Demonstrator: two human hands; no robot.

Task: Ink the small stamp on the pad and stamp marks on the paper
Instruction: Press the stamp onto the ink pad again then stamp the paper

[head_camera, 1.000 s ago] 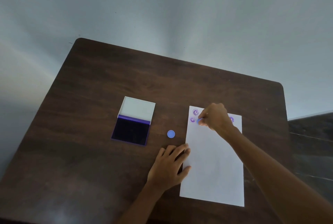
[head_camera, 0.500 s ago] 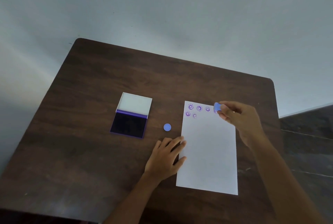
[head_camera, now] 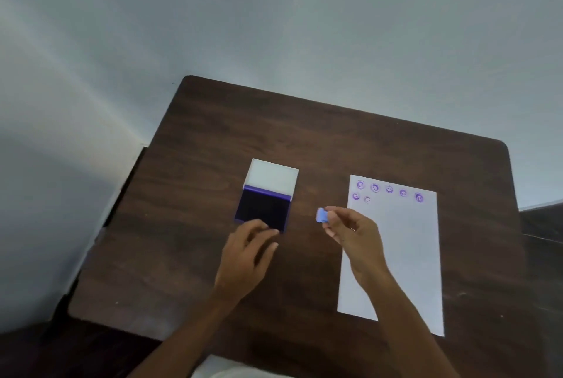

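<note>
On the dark wooden table [head_camera: 304, 134] an open ink pad [head_camera: 262, 208] shows its dark purple surface, with the white lid [head_camera: 271, 176] folded back behind it. To its right lies a white paper [head_camera: 405, 240] with several purple round marks [head_camera: 389, 189] along its top edge. My right hand [head_camera: 353, 234] pinches the small blue stamp [head_camera: 322, 215] in the air between pad and paper. My left hand [head_camera: 246, 252] rests at the pad's near edge, fingers apart and blurred, holding nothing. The blue cap seen earlier on the table is hidden.
A pale grey wall rises behind the table. The table's left edge runs close to the wall corner, and a dark floor strip shows at the far right [head_camera: 542, 222]. Bare wood surrounds the pad and the paper.
My right hand carried the stamp left, off the paper's top toward the ink pad. My left hand left the paper's edge and moved to the pad's near edge. The view shifted too.
</note>
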